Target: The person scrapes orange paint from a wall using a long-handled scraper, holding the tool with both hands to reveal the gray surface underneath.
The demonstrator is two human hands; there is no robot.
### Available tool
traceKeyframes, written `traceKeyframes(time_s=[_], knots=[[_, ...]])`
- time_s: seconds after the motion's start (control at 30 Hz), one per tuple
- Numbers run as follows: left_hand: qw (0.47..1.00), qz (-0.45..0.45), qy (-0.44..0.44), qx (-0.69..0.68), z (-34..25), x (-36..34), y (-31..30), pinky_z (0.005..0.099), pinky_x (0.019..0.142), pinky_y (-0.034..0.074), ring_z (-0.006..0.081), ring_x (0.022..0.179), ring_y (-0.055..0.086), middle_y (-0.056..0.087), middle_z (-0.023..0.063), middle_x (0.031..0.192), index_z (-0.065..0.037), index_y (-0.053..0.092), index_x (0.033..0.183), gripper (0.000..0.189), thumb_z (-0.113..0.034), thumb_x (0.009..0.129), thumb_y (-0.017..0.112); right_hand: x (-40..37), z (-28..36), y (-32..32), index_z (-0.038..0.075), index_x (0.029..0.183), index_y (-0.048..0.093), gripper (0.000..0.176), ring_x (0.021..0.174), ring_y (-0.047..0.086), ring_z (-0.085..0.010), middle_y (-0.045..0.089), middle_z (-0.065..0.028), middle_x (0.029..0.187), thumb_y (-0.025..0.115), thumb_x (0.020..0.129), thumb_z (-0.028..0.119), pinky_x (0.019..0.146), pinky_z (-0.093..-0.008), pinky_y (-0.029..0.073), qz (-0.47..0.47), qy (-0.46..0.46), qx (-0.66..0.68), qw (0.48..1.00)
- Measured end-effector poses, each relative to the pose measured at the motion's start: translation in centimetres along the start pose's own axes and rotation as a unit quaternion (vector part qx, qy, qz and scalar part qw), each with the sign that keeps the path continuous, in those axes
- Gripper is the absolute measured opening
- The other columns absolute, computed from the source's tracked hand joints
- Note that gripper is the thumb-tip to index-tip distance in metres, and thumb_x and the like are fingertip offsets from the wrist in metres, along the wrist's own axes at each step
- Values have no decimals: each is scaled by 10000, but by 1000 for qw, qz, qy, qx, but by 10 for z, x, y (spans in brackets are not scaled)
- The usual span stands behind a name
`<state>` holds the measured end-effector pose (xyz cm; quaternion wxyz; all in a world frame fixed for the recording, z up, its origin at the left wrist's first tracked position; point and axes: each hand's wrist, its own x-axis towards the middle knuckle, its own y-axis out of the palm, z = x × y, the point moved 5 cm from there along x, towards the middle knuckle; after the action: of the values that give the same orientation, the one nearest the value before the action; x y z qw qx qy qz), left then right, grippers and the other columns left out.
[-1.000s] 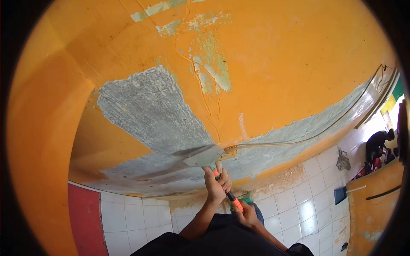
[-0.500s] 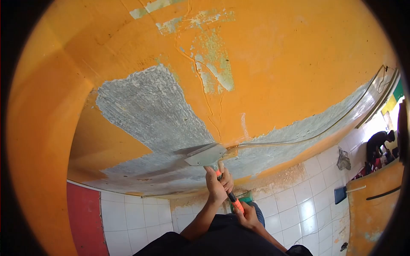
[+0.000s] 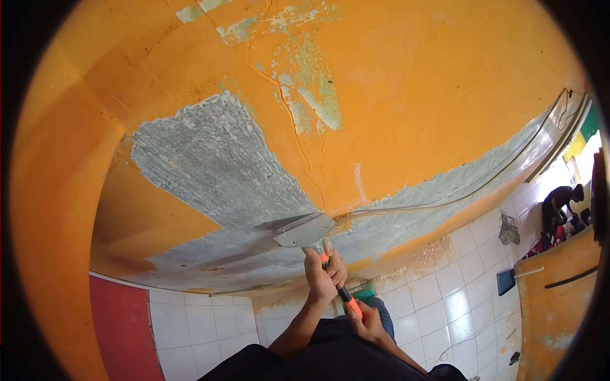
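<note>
My left hand (image 3: pixel 323 274) is closed round the upper part of an orange and black handle, just below the metal blade of a wide scraper (image 3: pixel 305 231). Lower on the same handle, near my body, my right hand (image 3: pixel 368 324) is wrapped round the orange grip. The blade lies at the wall, where bare grey plaster (image 3: pixel 216 152) meets orange paint (image 3: pixel 419 108). A thin cable (image 3: pixel 432 208) runs rightward along the wall from beside the blade. Cracks and patches of flaked paint show above it.
Tiled floor (image 3: pixel 438 286) with orange debris lies along the wall's base. A red panel (image 3: pixel 124 324) stands at left. A green object (image 3: pixel 363 291) is by my leg. At right are an orange surface (image 3: pixel 559 311), a blue dustpan-like object (image 3: pixel 506 282) and another person (image 3: pixel 558 206) bending.
The wall has shifted slightly left and up in view. Both hands keep their hold on the scraper, and its blade has barely moved in the picture.
</note>
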<state>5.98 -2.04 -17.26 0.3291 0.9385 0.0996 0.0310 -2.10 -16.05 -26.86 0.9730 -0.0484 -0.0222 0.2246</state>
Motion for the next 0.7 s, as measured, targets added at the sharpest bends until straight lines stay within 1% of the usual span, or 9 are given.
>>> traceKeyframes(time_s=[0.13,0.2,0.3,0.33,0.47,0.57,0.63,0.67,0.7], knots=[[1000,-11,-17,-12,4,-2,-5,231,331,238,63,358,203,247,-69,498,-165,419,860,556,-695,908,255,-1,-1,1,20,806,554,270,493,565,-175,532,-77,558,569,925,263,507,-301,441,-5,1,3,1000],[1000,-8,-13,-11,7,-1,-9,229,332,238,63,359,205,246,-70,499,-166,419,859,555,-694,909,257,1,-10,4,21,812,556,272,490,563,-171,532,-69,553,570,923,269,502,-305,437,2,26,1,1000],[1000,8,2,-3,-3,8,-5,226,336,239,63,362,208,244,-70,501,-167,419,859,551,-692,910,260,13,-14,2,18,824,557,280,493,554,-153,530,-54,550,570,924,280,506,-309,433,10,-12,-26,1000],[1000,14,14,-1,-7,7,-2,225,339,241,63,365,210,243,-70,502,-167,419,860,549,-691,911,262,9,-15,5,18,824,557,280,493,554,-153,530,-54,550,570,924,280,506,-309,433,11,-8,-27,1000],[999,8,11,41,-4,5,-5,226,343,250,64,367,216,244,-66,503,-167,420,869,539,-682,916,267,12,-14,11,20,819,558,290,505,520,-133,516,-47,561,554,932,287,514,-306,425,-2,9,22,1000],[1000,-2,-3,25,2,-1,-8,229,346,262,69,373,229,271,-54,517,-158,422,881,553,-686,916,260,9,-14,8,30,802,549,322,541,519,-118,515,-39,587,521,952,313,525,-294,421,51,35,35,997],[999,27,-9,-41,2,-1,-8,233,346,263,74,379,242,295,-47,536,-153,427,892,566,-689,917,245,6,-18,6,26,822,535,354,539,483,-101,502,-16,602,492,965,346,515,-274,399,63,28,36,997],[999,27,-11,-39,1,0,-9,233,346,263,74,379,242,295,-47,536,-153,427,892,566,-689,917,245,3,-20,7,22,842,521,387,537,447,-85,488,7,618,463,978,380,505,-255,377,78,24,39,996],[997,57,-8,-60,-2,1,-6,235,345,262,77,380,246,303,-45,543,-154,431,899,565,-686,920,242,2,-22,6,22,842,521,387,537,447,-85,488,7,618,463,978,380,505,-255,377,77,27,42,996]])
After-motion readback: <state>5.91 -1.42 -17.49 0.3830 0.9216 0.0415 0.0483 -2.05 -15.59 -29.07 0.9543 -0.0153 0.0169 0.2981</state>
